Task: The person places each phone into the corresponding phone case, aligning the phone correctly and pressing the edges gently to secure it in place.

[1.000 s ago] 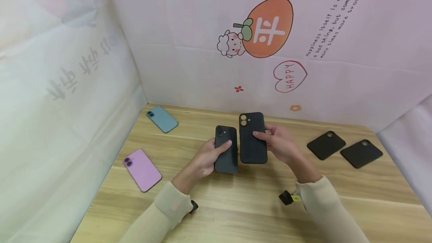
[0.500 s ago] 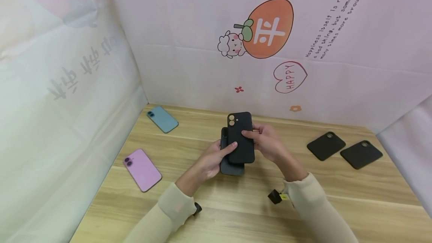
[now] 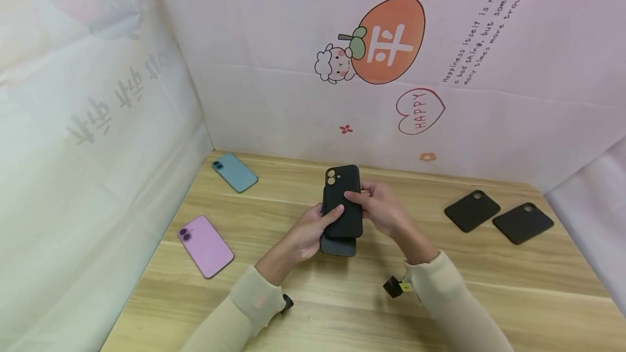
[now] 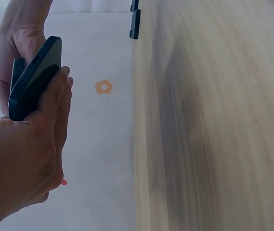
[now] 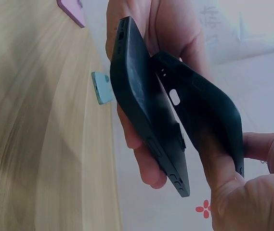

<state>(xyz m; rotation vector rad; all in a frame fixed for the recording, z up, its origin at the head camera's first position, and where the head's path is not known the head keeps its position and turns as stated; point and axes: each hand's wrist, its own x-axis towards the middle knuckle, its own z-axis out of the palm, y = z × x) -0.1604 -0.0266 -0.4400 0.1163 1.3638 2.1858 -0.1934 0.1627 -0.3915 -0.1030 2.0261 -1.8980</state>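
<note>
My left hand grips a dark phone by its side, with the thumb lying on the black phone case. That case is pinched by my right hand, thumb on its back. From the head, the case covers most of the phone; only the phone's lower end and a sliver of its left edge show. In the right wrist view, the phone and the case stand at an angle, with a wedge-shaped gap near the camera. Whether their far edges touch, I cannot tell.
A light-blue phone and a pink phone lie on the left of the wooden table. Two more black cases lie on the right. Printed white cloth hangs behind and at the sides.
My right hand has brought the case left, from beside the phone to over it. My left hand has shifted slightly right with the phone, its thumb now on the case.
</note>
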